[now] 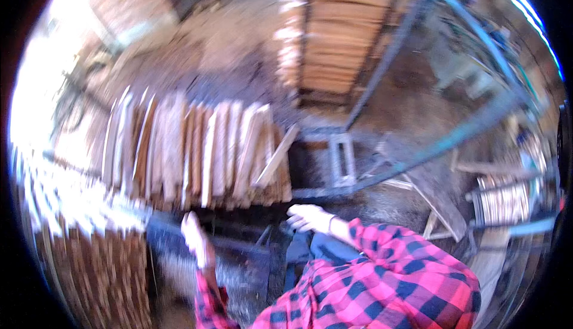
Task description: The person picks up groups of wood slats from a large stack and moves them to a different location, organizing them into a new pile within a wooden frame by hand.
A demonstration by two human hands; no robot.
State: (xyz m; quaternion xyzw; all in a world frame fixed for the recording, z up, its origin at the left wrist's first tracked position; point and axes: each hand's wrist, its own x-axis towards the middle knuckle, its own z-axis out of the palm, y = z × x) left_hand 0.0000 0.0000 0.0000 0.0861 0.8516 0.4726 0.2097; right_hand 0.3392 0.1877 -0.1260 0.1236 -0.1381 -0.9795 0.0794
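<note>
Both my hands reach forward at the near edge of a row of wooden slats (212, 150), which lie side by side in a stack. My left hand (194, 235) is stretched out just in front of the slats, left of centre, and holds nothing that I can see. To its right, my right hand (308, 218) hovers near the stack's right corner with fingers loosely extended and nothing visible in them. One loose slat (276, 157) lies slanted across the right end of the row. Motion blurs the fingers, and I cannot tell whether either hand touches the wood.
A blue metal frame (459, 130) stands at the right. Beyond the slats rises a tall stack of brown boards (343, 36). More wood pieces are piled at the lower left (98, 278). A bundle of pale slats (504, 204) sits at the far right.
</note>
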